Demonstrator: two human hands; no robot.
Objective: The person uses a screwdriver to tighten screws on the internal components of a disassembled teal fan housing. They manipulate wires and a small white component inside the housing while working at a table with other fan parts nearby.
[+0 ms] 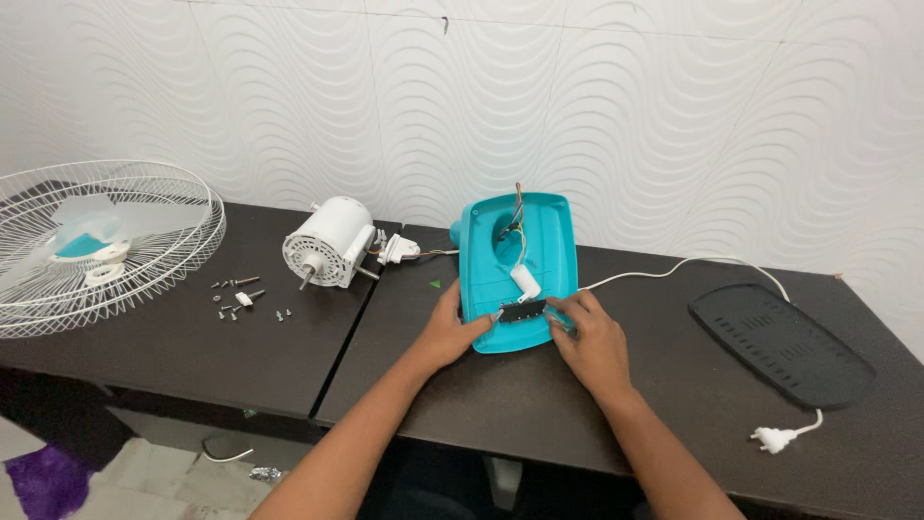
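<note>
dark table: both hands pinch black part, detail unclear

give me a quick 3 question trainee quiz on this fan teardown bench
1. True or false: both hands touch the small black switch block in the teal plastic fan base.
2. Which lies nearest the loose metal screws? A) white cylindrical motor B) black vented plastic plate C) white mains plug
3. What lies inside the white wire fan guard at the table's left end?

Key:
1. True: left hand and right hand pinch its ends.
2. A
3. Pale translucent fan blades.
</note>
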